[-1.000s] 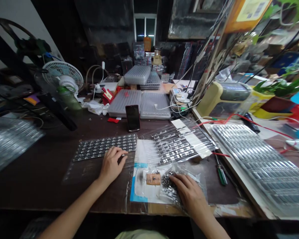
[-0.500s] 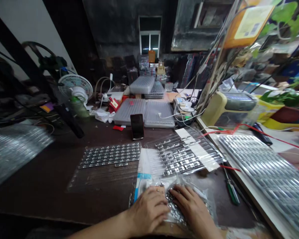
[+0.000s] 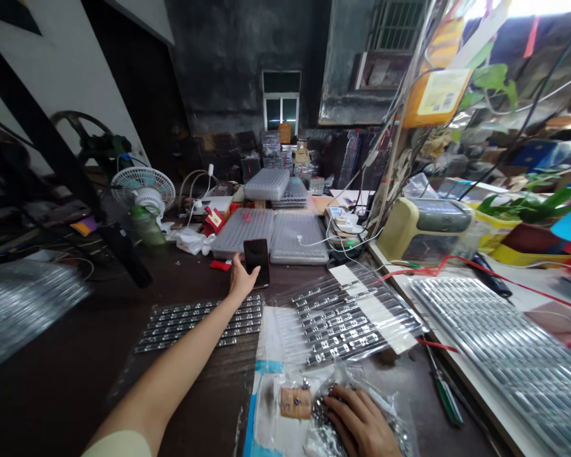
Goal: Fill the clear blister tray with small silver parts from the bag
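My left hand [image 3: 242,278] is stretched far forward and touches the dark phone [image 3: 257,261] that stands propped at the middle of the desk, thumb by its lower edge. My right hand [image 3: 359,424] rests near the front edge on a clear plastic bag of small metal parts [image 3: 321,416], fingers bent over the pile. A small brown piece [image 3: 295,402] lies just left of it on a white sheet. Beneath my left forearm lies a dark tray of metal pieces [image 3: 195,320]. A clear tray of similar pieces [image 3: 347,320] sits to its right.
Grey plastic trays [image 3: 271,227] are stacked behind the phone. A small white fan [image 3: 143,189] stands at the back left. A green-handled screwdriver [image 3: 441,384] lies at the right, beside long clear trays [image 3: 499,343]. A beige device [image 3: 426,227], cables and plants crowd the right side.
My left hand has left the bag at the front and reached forward to the phone. The right hand stays on the bag. The camera has tilted upward.
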A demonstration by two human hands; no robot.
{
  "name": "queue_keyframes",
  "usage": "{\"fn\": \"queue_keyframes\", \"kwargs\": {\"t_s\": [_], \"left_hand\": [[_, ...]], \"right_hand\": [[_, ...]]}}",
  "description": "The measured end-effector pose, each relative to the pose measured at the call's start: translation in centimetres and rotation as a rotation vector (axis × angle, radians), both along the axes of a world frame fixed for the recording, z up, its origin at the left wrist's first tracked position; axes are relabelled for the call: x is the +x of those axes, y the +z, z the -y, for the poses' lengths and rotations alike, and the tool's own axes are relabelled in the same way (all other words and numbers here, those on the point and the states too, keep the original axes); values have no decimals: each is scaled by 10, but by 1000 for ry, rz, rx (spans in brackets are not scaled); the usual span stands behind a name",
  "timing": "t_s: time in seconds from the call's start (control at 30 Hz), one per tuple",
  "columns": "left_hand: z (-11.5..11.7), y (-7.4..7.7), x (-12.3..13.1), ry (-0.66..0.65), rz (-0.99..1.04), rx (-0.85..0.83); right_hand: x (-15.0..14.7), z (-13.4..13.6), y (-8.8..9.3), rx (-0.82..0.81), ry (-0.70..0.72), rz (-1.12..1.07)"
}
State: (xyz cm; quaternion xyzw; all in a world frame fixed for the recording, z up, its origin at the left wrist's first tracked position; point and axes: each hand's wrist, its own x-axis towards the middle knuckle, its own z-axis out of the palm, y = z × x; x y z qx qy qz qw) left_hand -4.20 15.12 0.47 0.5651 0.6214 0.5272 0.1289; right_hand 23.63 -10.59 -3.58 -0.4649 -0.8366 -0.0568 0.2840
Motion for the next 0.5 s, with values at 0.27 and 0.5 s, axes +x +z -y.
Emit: {"fn": "queue_keyframes", "kwargs": {"t_s": [0.27, 0.5], "left_hand": [[-6, -7, -8, -12, -65, -32], [-16, -15, -15, -18, -119, -57]], "right_hand": [[-8, 6, 16, -81, -24, -172], [4, 22, 29, -186, -58, -153]]}}
